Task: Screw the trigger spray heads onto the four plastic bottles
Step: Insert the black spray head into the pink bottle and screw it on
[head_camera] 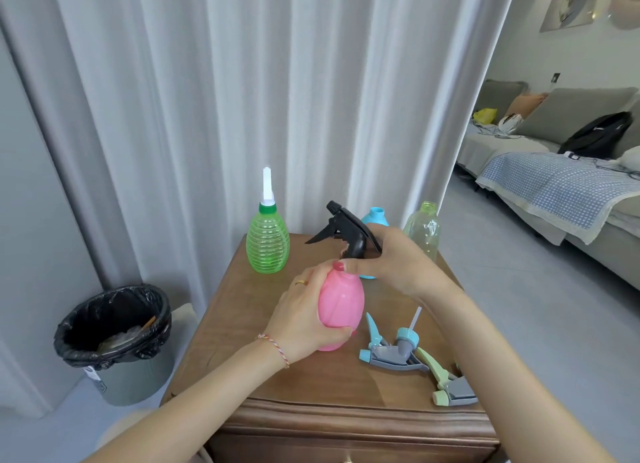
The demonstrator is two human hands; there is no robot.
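My left hand (301, 318) grips the pink bottle (341, 306) around its body, tilted over the wooden table (277, 376). My right hand (394, 265) holds the black trigger spray head (346, 232) at the pink bottle's neck. A ribbed green bottle (267, 242) with a white nozzle cap stands at the back left. A blue bottle (375, 216) stands open-necked behind my right hand, mostly hidden. A clear yellowish bottle (424, 230) stands open at the back right. A blue-grey spray head (391, 350) and a green-grey spray head (446, 383) lie loose at the front right.
A grey bin with a black liner (114, 338) stands on the floor left of the table. White curtains (242, 98) hang directly behind. A sofa with a checked blanket (554, 185) is off to the right.
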